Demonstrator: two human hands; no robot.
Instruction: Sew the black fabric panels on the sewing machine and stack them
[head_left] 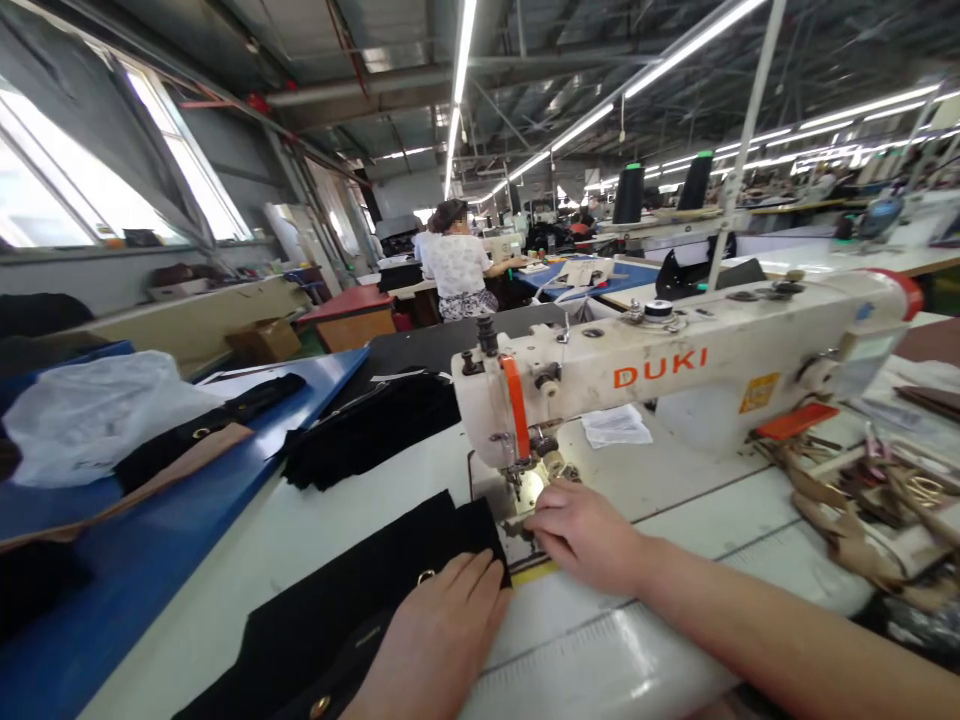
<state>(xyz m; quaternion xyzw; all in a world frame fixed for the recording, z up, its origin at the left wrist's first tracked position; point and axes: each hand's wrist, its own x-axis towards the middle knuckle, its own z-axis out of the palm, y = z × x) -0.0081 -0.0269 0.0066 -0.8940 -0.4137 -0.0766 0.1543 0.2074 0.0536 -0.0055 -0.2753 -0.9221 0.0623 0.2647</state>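
Observation:
A white sewing machine (pixel 667 370) marked DUKI stands across the table, its small lamp lit beside the needle. Black fabric (pixel 337 590) with gold metal rings lies left of the needle area, its right edge close to the machine's plate. My left hand (pixel 450 620) rests flat on this fabric, fingers extended. Just right of the presser foot (pixel 516 483) is my right hand (pixel 581 530), its fingers curled together near the needle plate; whatever they hold, if anything, is hidden.
More black fabric (pixel 375 425) lies behind on the left. A blue table (pixel 202 530) holds a clear plastic bag (pixel 105 410). Straps and metal rings fill a tray (pixel 885 510) on the right. Farther off, a person (pixel 457 265) sits at another station.

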